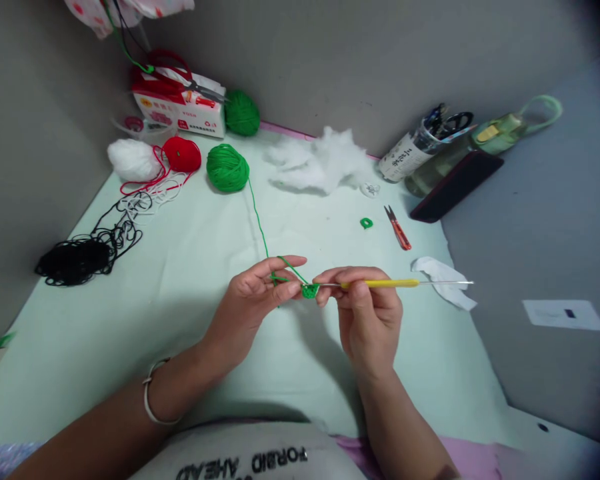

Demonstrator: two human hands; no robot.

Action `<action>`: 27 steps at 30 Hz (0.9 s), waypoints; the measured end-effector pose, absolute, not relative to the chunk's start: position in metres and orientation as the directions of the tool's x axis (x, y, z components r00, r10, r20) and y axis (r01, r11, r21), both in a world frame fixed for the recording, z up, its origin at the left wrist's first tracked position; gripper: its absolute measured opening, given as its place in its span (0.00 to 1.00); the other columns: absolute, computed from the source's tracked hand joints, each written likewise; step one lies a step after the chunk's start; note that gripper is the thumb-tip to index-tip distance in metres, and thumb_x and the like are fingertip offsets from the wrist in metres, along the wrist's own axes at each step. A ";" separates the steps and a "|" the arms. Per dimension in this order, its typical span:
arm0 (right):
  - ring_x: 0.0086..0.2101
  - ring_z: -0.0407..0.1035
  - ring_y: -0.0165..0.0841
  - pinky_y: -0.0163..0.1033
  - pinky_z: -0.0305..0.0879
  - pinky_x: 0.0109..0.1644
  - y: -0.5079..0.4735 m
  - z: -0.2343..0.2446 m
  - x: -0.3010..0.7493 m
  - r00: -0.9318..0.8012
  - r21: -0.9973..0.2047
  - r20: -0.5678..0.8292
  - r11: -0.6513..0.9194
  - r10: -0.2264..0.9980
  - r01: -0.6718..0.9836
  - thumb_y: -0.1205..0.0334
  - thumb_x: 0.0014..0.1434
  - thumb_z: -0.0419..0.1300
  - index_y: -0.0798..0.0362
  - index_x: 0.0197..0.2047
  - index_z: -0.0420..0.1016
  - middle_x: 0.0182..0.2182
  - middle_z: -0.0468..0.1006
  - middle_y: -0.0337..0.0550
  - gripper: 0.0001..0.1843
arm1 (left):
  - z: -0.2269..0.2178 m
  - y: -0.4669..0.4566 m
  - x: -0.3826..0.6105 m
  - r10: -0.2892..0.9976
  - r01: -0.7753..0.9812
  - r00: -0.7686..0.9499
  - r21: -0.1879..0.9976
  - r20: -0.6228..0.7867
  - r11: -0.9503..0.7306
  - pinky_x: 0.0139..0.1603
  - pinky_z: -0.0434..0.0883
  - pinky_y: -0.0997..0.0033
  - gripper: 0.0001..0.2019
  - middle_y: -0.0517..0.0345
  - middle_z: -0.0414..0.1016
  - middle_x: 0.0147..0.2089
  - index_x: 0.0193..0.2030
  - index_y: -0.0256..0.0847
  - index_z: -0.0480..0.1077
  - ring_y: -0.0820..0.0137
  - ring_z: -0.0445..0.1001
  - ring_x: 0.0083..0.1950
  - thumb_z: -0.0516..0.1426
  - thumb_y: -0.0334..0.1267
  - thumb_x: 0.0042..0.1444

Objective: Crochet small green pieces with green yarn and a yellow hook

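Between thumb and fingers, my left hand [253,297] pinches a small piece of green crochet work [310,291]. Green yarn [258,217] runs from a green yarn ball [228,168] down to this hand and loops over its raised index finger. My right hand [370,313] grips a crochet hook [380,284] with a yellow handle and metal ends. The hook lies nearly level, its left tip at the green piece. Fingers of my right hand are close to the piece's right edge; whether they touch it I cannot tell.
At left lie black yarn [75,260], white yarn [134,160] and red yarn [182,155]. A tissue box [180,110] bears large scissors. White stuffing [323,163] sits at the back. To the right are thread snips [398,228], a green ring [366,223], a phone [455,188] and a bottle [430,170].
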State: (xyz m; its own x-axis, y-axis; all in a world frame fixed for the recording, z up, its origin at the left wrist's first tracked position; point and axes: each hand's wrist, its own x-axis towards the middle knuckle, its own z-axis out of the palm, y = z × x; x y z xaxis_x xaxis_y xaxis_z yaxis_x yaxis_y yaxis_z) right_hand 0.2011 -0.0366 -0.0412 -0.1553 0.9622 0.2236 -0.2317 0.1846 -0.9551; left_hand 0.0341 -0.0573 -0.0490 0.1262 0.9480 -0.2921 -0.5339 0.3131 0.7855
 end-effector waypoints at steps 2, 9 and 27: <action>0.31 0.76 0.31 0.40 0.75 0.37 -0.037 -0.041 0.201 -0.161 -0.956 0.221 0.182 0.962 -0.230 0.61 0.71 0.56 0.50 0.42 0.78 0.38 0.83 0.43 0.10 | -0.048 -0.058 0.034 0.948 -0.527 0.121 0.790 -0.296 0.314 0.47 0.68 0.74 0.14 0.63 0.77 0.37 0.51 0.47 0.79 0.73 0.76 0.41 0.67 0.40 0.57; 0.32 0.76 0.32 0.41 0.75 0.36 -0.038 -0.041 0.200 -0.130 -0.953 0.287 0.268 0.949 -0.145 0.62 0.71 0.56 0.49 0.43 0.78 0.38 0.83 0.43 0.09 | -0.045 -0.059 0.035 0.946 -0.508 0.081 0.804 -0.313 0.309 0.45 0.67 0.71 0.14 0.62 0.74 0.35 0.50 0.45 0.80 0.72 0.73 0.38 0.66 0.40 0.57; 0.34 0.78 0.35 0.42 0.76 0.35 -0.040 -0.044 0.198 -0.109 -0.935 0.352 0.347 0.929 -0.069 0.62 0.70 0.57 0.49 0.43 0.78 0.39 0.83 0.44 0.08 | -0.047 -0.059 0.038 0.940 -0.555 0.160 0.761 -0.300 0.337 0.52 0.68 0.67 0.23 0.59 0.78 0.39 0.58 0.45 0.74 0.69 0.76 0.44 0.68 0.37 0.55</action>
State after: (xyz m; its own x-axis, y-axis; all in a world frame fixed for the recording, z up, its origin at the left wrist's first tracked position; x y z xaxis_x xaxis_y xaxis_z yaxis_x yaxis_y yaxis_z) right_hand 0.1985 -0.0398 -0.0443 -0.1092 0.9294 0.3525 -0.0689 0.3467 -0.9355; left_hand 0.0378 -0.0586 -0.0469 0.1604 0.9405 -0.2997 -0.5548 0.3370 0.7607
